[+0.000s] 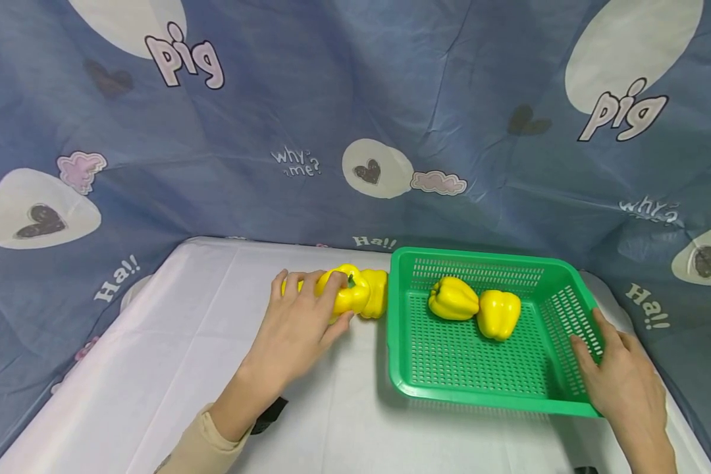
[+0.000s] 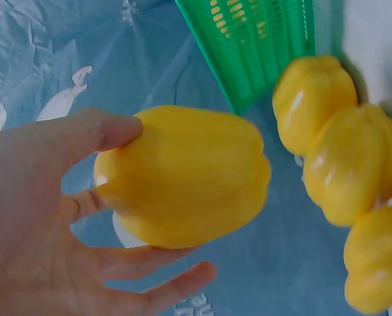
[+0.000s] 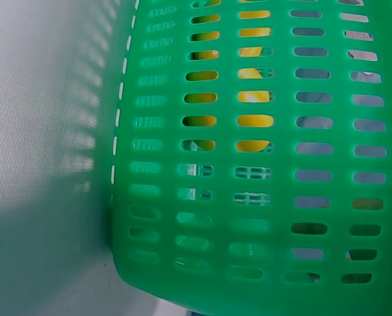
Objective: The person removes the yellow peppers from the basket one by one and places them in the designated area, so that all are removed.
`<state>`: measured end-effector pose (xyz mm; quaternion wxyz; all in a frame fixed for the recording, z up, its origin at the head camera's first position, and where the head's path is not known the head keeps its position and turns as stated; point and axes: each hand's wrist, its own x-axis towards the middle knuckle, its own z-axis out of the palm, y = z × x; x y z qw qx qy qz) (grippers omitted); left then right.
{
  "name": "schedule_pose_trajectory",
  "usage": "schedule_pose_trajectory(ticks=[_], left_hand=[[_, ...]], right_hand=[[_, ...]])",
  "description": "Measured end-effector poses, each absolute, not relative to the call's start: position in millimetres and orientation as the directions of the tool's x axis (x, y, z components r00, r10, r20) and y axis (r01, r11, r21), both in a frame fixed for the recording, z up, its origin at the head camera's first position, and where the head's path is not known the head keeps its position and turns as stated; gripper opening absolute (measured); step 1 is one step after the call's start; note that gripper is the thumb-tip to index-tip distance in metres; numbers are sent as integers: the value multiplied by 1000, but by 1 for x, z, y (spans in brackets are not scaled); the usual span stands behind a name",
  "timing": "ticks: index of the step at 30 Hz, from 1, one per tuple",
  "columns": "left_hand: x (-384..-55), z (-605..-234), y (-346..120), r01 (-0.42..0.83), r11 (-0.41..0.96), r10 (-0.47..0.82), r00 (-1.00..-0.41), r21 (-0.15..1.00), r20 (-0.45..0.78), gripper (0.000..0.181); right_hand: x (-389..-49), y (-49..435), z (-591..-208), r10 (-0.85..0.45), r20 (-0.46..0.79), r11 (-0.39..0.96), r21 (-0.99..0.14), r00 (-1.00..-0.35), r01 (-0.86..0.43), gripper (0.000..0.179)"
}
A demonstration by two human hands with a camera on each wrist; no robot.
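A yellow bell pepper is held in my left hand, thumb on one side and fingers on the other. In the head view this hand is left of the green plastic basket, partly covering the peppers there. Three more yellow peppers sit in a row beside it in the left wrist view, one of them a pepper right by the basket's left wall. My right hand grips the basket's right side, thumb inside the rim. Inside the basket lie two yellow peppers, a left one and a right one.
A white cloth covers the table. Behind and around it hangs a blue printed curtain. Slotted basket wall fills most of the right wrist view, with yellow showing through the slots.
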<state>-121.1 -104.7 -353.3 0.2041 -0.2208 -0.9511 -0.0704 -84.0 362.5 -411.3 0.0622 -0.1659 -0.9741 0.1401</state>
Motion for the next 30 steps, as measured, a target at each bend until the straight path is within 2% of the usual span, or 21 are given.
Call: schedule_pose_trajectory(ticks=[6, 14, 30], left_hand=[[-122, -349, -122, 394, 914, 347, -880, 91, 325, 50], [-125, -342, -158, 330, 932, 296, -932, 150, 209, 46], [-130, -347, -222, 218, 955, 208, -976, 200, 67, 44]], right_hand=[[-85, 363, -410, 336, 72, 908, -289, -939, 303, 75], [-84, 361, -411, 337, 50, 906, -290, -940, 309, 76], [-85, 363, -411, 341, 60, 907, -282, -938, 311, 75]])
